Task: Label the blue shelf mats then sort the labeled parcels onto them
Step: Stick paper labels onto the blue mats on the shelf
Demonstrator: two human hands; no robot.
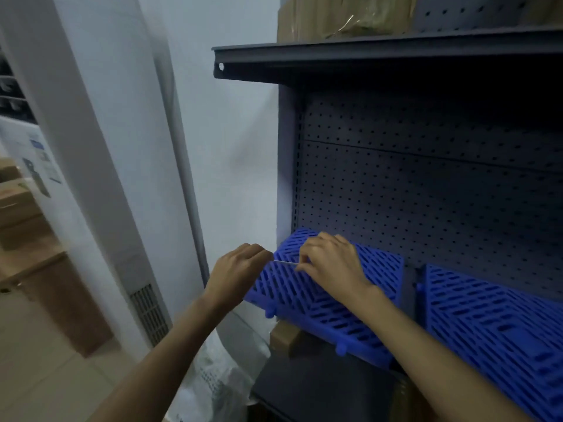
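Mats: the left mat (320,295) lay on the shelf (365,51), and we found both hands, left (240,269) and right (330,263), pinching a thin strip (285,262) over its back corner, so we judged labelling underway, pressing down due next.

Stockroom: pegboard shelving (426,184), cardboard boxes (18,214).

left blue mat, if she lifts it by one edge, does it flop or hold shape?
The left mat probably holds shape: it looks like molded plastic grid, overhanging the shelf without sagging. Likely light, since it is mostly slots. Might slide if pushed; both hands work at its back corner.
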